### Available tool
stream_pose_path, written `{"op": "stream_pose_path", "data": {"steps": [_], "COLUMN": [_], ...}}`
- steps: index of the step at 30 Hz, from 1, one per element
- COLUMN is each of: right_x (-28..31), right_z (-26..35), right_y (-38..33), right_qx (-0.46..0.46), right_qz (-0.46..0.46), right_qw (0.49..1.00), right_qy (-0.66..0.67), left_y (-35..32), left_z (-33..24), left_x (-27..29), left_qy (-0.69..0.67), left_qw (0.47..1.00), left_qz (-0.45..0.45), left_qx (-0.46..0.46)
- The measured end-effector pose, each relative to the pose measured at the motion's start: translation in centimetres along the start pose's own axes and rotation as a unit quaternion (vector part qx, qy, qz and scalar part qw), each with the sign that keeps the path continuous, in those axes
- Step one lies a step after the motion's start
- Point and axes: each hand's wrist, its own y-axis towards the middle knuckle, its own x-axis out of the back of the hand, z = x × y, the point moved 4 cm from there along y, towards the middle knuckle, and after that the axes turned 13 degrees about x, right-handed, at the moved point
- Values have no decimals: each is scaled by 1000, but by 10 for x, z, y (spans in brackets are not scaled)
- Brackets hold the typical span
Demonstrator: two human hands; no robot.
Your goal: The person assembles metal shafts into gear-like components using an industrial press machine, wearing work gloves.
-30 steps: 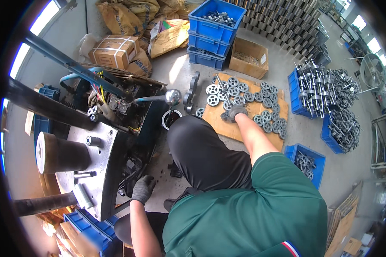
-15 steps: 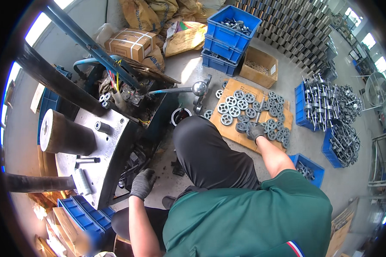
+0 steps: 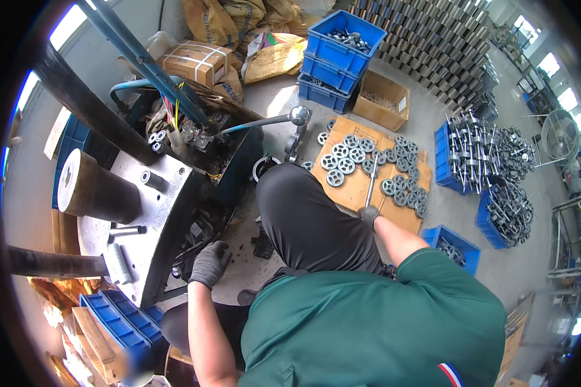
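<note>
My right hand (image 3: 369, 217), in a dark grey glove, is closed around the near end of a slim metal rod (image 3: 372, 187). The rod slants away over the cardboard sheet (image 3: 350, 195), its far end by several spoked metal wheels (image 3: 346, 166). Whether a wheel sits on the rod I cannot tell. My left hand (image 3: 210, 264), also gloved, hangs in front of the metal press table (image 3: 165, 216), fingers loosely bent, thumb apart, holding nothing. On that table lie short metal cylinders (image 3: 153, 180) and a dark pin (image 3: 128, 230).
Stacked blue crates (image 3: 332, 68) and an open carton (image 3: 381, 103) stand beyond the cardboard. To the right, blue bins (image 3: 446, 161) hold rods with wheels; a smaller blue bin (image 3: 455, 248) is by my right arm. A ball-ended lever (image 3: 299, 115) juts from the machine.
My right hand has drawn back toward me with the rod, off the wheels. More bare cardboard shows where it was. My left hand has barely moved; the whole view has shifted slightly.
</note>
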Motion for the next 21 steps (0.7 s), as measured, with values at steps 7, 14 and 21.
{"op": "stream_pose_path", "data": {"steps": [7, 14, 21], "right_x": [15, 161, 316], "right_z": [-17, -28, 186], "right_y": [-112, -170, -284], "right_qx": [-157, 1, 198], "right_qz": [-249, -412, -320], "right_qw": [906, 870, 827], "right_qy": [305, 272, 418], "left_y": [2, -39, -56], "left_z": [-6, -29, -8], "left_x": [7, 63, 100], "left_qy": [3, -71, -267], "left_qw": [998, 984, 889], "left_qz": [-15, -151, -371], "left_qx": [-54, -56, -17]}}
